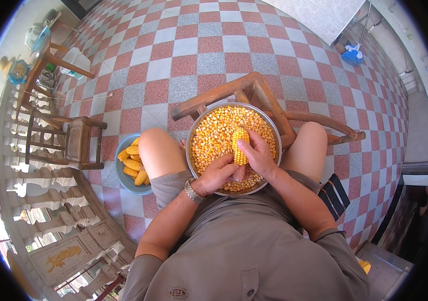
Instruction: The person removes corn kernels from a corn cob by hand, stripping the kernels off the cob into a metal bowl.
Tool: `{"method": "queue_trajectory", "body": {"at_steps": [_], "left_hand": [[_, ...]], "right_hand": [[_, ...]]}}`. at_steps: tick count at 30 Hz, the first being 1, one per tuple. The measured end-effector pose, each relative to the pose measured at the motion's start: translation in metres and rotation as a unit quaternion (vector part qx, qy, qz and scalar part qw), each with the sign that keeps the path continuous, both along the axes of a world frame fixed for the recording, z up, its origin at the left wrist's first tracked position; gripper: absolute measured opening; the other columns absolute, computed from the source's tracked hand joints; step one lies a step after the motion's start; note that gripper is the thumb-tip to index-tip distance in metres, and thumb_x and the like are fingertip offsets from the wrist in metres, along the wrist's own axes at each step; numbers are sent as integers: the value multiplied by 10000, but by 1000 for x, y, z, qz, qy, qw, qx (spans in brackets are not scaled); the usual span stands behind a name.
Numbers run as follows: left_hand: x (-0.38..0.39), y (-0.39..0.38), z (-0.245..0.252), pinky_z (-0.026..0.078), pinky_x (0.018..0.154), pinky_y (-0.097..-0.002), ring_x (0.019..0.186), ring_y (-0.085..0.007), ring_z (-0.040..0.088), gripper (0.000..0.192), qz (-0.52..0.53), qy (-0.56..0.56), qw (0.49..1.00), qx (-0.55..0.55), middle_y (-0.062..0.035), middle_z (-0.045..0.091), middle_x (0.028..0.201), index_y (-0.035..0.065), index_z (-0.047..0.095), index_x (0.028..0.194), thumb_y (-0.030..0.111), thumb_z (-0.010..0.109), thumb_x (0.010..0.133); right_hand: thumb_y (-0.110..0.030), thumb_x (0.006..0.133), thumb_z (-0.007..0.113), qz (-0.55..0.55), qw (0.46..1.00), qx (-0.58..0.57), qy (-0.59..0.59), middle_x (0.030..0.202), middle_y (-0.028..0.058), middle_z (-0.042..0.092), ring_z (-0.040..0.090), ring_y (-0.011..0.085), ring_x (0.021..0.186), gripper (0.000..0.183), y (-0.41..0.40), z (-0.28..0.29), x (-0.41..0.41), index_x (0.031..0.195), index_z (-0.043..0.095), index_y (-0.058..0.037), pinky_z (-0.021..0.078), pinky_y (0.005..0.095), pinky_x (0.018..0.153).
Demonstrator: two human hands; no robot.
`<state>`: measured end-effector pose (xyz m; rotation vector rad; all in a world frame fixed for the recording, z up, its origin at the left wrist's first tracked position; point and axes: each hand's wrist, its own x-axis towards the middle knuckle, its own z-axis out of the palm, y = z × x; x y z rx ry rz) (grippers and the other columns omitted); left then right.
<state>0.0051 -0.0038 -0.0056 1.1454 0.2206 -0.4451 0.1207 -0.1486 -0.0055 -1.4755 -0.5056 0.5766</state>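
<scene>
A round metal basin (278,140) full of loose yellow corn kernels (214,128) sits between my knees. Over it, my right hand (261,156) holds a yellow ear of corn (240,145), thumb laid across the kernels. My left hand (217,173), a metal watch on its wrist, grips a bare reddish corncob section (240,174) just below the ear. Whether that section is the ear's stripped end or a separate cob, I cannot tell. Beside my left knee, a blue plastic basin (121,180) holds several whole ears of corn (133,164).
An overturned-looking wooden chair (214,92) lies directly beyond the metal basin, its curved legs reaching right. Another small wooden chair (82,143) stands left, by the stone balustrade (44,171). A white bucket (76,62) is farther back. Checkered tiles (212,45) cover the floor.
</scene>
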Motion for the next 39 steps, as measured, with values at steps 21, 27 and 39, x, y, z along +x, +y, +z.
{"method": "queue_trajectory", "body": {"at_steps": [21,27,39], "left_hand": [[1,-3,8,534,863,-295,998,-180,653,309,52,37,993,-97,-97,629,1119,-7,528,1249,95,414,981],[1,0,2,536,941,-336,1082,-233,652,335,43,37,991,-123,-122,622,1194,-15,511,1294,148,453,1008],[-5,2,-13,518,986,-384,1129,-267,628,398,2,-7,999,-48,-144,592,1248,-14,468,1340,281,403,1081]], "right_hand": [[-202,1010,575,15,999,7,43,1106,47,616,566,104,1006,353,-1,2,1,1278,541,26,459,260,891],[-194,1008,574,21,998,3,56,1128,50,615,563,105,1028,373,-1,5,1,1301,530,33,453,261,909],[-210,1008,571,30,997,22,70,1089,40,619,560,100,998,370,0,5,0,1289,541,29,457,259,878]]}}
